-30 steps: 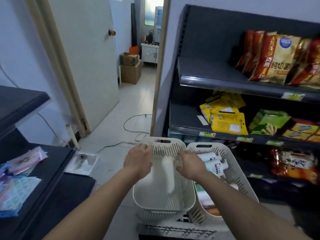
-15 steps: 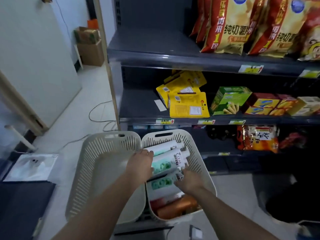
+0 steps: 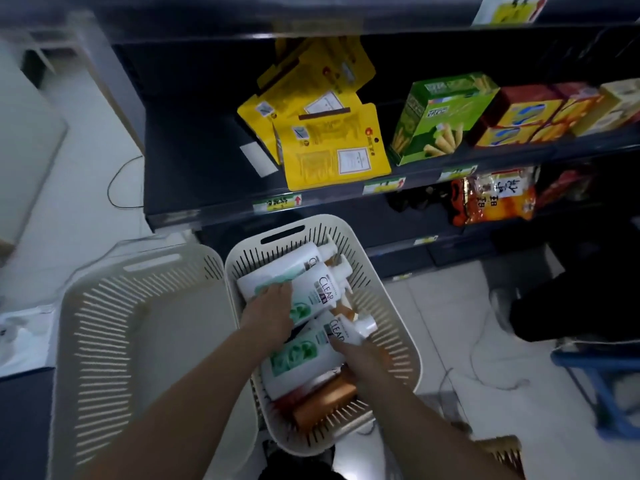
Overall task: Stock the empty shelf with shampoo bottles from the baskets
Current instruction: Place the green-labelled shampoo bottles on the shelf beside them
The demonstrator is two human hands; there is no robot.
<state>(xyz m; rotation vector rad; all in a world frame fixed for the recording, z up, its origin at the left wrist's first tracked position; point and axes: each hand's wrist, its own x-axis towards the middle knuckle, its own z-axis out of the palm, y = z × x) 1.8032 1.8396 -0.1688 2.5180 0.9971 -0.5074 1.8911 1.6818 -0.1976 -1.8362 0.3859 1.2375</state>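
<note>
Logged two pale slatted baskets side by side, rims touching, just on the near side of the dark shelf (image 3: 194, 161). Noted left basket (image 3: 104, 323) blurred, showing only its own walls and bottom. Found right basket (image 3: 391, 341) packed with shampoo bottles, all lying flat, caps pointing far and right.

Counted three white bottles with green labels: far white bottle (image 3: 277, 268), middle white bottle (image 3: 322, 289) against it, near white bottle (image 3: 304, 355) closest. Recorded an orange-brown bottle (image 3: 325, 400) lower down at the near end of the same basket.

Observed left hand (image 3: 268, 313) gripping the base end of the middle white bottle, fingers curled over it. Observed right hand (image 3: 360, 358) gripping the near white bottle at its shoulder, just below the cap. Noted both forearms reaching in from the near edge.

On the shelf: bare surface at left, then yellow pouches (image 3: 332, 147), a green box (image 3: 440, 116) and red-and-yellow boxes (image 3: 519, 116) to the right. Seen one level down, an orange snack bag (image 3: 495, 199). Noted pale tiled floor (image 3: 450, 306) and a thin cable (image 3: 109, 188) at left.
</note>
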